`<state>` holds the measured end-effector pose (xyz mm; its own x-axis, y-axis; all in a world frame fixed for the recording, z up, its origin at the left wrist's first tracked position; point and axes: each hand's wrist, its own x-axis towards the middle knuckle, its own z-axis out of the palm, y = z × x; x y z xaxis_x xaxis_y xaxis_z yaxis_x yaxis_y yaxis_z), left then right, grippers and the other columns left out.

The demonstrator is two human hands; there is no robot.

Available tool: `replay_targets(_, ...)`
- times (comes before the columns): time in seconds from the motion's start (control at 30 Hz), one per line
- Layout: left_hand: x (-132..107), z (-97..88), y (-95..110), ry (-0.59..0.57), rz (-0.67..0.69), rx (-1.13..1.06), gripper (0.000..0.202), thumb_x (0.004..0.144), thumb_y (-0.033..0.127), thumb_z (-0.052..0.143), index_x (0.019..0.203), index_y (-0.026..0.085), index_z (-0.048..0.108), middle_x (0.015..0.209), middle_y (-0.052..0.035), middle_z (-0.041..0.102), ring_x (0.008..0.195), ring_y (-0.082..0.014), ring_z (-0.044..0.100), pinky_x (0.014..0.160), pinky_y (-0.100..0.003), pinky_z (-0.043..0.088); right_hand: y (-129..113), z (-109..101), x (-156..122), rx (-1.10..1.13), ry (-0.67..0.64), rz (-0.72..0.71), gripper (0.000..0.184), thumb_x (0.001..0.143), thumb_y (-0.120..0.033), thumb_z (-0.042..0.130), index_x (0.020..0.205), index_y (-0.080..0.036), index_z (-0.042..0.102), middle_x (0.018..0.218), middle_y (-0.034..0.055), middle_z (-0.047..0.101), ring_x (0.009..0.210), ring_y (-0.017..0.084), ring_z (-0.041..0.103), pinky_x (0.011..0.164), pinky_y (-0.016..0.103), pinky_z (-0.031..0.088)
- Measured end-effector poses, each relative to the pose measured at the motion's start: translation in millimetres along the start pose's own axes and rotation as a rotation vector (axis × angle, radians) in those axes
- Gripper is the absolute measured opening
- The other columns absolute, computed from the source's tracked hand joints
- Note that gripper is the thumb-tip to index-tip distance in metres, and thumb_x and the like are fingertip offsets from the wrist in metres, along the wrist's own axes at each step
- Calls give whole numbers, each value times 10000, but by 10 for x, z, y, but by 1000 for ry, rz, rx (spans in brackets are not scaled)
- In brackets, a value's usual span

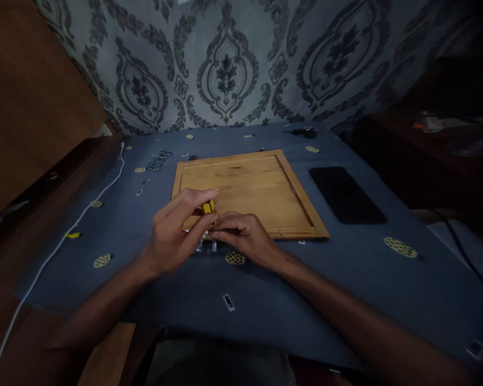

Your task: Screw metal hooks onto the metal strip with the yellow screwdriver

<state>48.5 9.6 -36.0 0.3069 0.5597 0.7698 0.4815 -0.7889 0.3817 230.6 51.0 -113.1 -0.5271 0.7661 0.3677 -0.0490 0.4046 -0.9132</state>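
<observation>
My left hand (pixel 177 228) is closed around a yellow-and-black handle (pixel 208 206), which looks like a screwdriver's; its far end is hidden by the fingers. Fingers pinched together, my right hand (pixel 247 233) meets the left fingertips just below that handle. What the right fingers hold is too small and covered to make out. Shiny metal or clear parts (pixel 207 244) show under the hands, at the near edge of a framed wooden panel (pixel 245 187). The panel lies flat on the table, and both hands are over its near left part.
Several metal pieces (pixel 159 160) lie on the blue patterned cloth (pixel 265 305) at the back left. A black phone-like slab (pixel 346 194) rests right of the panel. Behind it is a dark object (pixel 306 132). A white cable (pixel 80 214) runs along the left edge.
</observation>
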Motion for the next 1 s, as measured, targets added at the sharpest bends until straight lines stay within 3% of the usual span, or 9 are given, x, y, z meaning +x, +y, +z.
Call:
replay_targets(0.33, -8, -5, -23, -14, -30, -17, 368, 954, 107, 673, 1301, 220, 634, 1063, -45, 736, 912, -128, 727, 780, -238, 617, 64, 12, -3, -5, 29, 7, 232, 875, -424, 783, 830, -197, 806, 822, 50, 755, 770, 176, 711, 723, 304, 557)
replay_targets(0.5, 6, -22, -11, 24, -19, -44, 363, 948, 104, 680, 1289, 226, 649, 1046, -49, 740, 895, -134, 739, 775, -240, 633, 8, -8, -3, 27, 13, 33, 247, 857, -436, 789, 935, -204, 821, 926, 61, 791, 830, 187, 736, 769, 311, 576)
replay_targets(0.63, 16, -42, -22, 65, -23, -26, 394, 936, 100, 701, 1304, 232, 650, 1068, -42, 731, 920, -125, 740, 794, -221, 633, -89, -56, 7, 49, -17, 104, 389, 946, -535, 661, 1007, -183, 814, 965, 78, 811, 888, 210, 754, 808, 331, 589)
replay_targets(0.77, 12, -39, -32, 70, -32, 0, 360, 953, 139, 696, 1294, 246, 653, 1072, -33, 736, 914, -123, 741, 778, -210, 631, -154, -117, 24, -30, -6, 155, 520, 989, -614, 551, 924, -167, 807, 937, 93, 823, 914, 233, 764, 864, 363, 583)
replay_targets(1.0, -9, -11, -26, 32, -35, -8, 392, 950, 116, 692, 1312, 257, 643, 1090, -30, 729, 927, -121, 736, 799, -224, 629, -144, -159, 4, -198, 11, 139, 567, 1033, -580, 463, 801, -175, 785, 825, 67, 809, 781, 215, 735, 789, 343, 536)
